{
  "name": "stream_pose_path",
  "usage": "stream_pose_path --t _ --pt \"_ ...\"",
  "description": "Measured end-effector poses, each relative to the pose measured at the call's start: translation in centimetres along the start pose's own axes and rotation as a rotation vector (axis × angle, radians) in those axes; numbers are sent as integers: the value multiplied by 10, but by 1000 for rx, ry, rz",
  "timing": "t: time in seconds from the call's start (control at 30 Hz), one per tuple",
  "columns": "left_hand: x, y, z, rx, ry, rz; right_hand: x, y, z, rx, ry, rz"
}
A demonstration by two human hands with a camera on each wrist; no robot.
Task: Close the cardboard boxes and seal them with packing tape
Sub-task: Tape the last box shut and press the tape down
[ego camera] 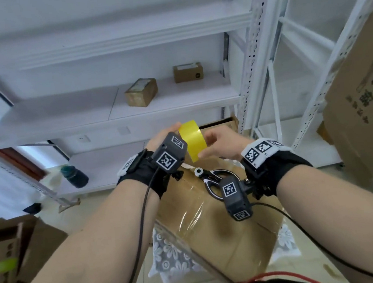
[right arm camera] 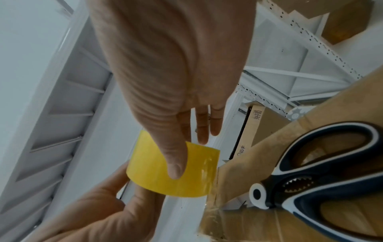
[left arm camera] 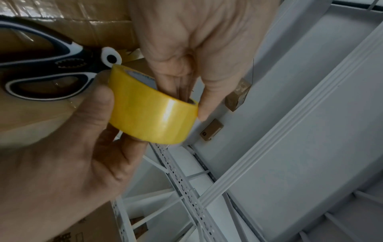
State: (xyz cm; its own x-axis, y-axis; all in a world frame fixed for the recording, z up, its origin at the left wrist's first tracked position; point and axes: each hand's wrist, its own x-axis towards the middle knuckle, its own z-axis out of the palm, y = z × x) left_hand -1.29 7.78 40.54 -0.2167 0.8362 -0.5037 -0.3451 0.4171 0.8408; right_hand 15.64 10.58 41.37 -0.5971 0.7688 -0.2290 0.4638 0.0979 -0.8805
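Both hands held a roll of yellow tape (ego camera: 191, 140) up in the air, above the far end of a big cardboard box (ego camera: 222, 225). The left hand (ego camera: 164, 135) gripped the roll from the left side, with its thumb (left arm camera: 97, 104) pressed on the yellow outside. The right hand (ego camera: 221, 143) held the other side. Its thumb (right arm camera: 172, 157) lay flat on the outside of the roll, and its fingers (left arm camera: 176, 85) reached into the hole in the middle.

The big box sat low in front of the person. Its flaps were shut, and shiny clear tape ran across the top. A pair of black and white scissors (ego camera: 210, 179) lay on top of the box, just under the hands.

Behind the hands stood white shelves (ego camera: 117, 104). Two small brown boxes (ego camera: 141, 92) sat on one shelf, near each other. A dark bottle (ego camera: 74, 176) lay on a lower shelf to the left. More cardboard stood at the right.
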Motion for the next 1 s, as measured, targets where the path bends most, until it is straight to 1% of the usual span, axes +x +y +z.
stream_pose_path --t 0.03,0.1,0.17,0.23,0.3,0.37,0.43,0.53,0.63,0.7,0.77,0.87,0.93,1.0 --pt "-1 1 2 -38 -7 -21 0 -1 1 41 6 -17" --pt "-10 4 5 -101 -69 -5 1 -2 3 134 48 -17" --pt "-16 5 10 -59 -96 -1 3 -6 5 229 78 10" --pt "-22 7 14 -5 -136 -31 6 -10 5 359 93 59" --pt "-24 6 14 26 -129 -59 6 -12 4 437 102 108" --pt "-20 5 9 66 -148 -28 5 -14 3 479 112 127" --pt "-19 6 5 143 -213 23 6 -15 4 522 135 146" --pt "-24 6 4 245 -299 81 9 -14 3 506 189 179" --pt "-26 4 3 259 -333 123 9 -14 0 498 215 183" --pt "-27 2 3 270 -348 141 10 -14 -2 522 209 178" --pt "-27 2 4 236 -316 146 11 -12 -3 541 158 166" --pt "-28 1 7 162 -204 139 9 -11 -6 551 54 143" --pt "-23 -2 5 35 -141 91 5 -13 -7 556 -16 122" --pt "-19 -5 2 -115 -127 19 2 -13 -6 518 -74 94"
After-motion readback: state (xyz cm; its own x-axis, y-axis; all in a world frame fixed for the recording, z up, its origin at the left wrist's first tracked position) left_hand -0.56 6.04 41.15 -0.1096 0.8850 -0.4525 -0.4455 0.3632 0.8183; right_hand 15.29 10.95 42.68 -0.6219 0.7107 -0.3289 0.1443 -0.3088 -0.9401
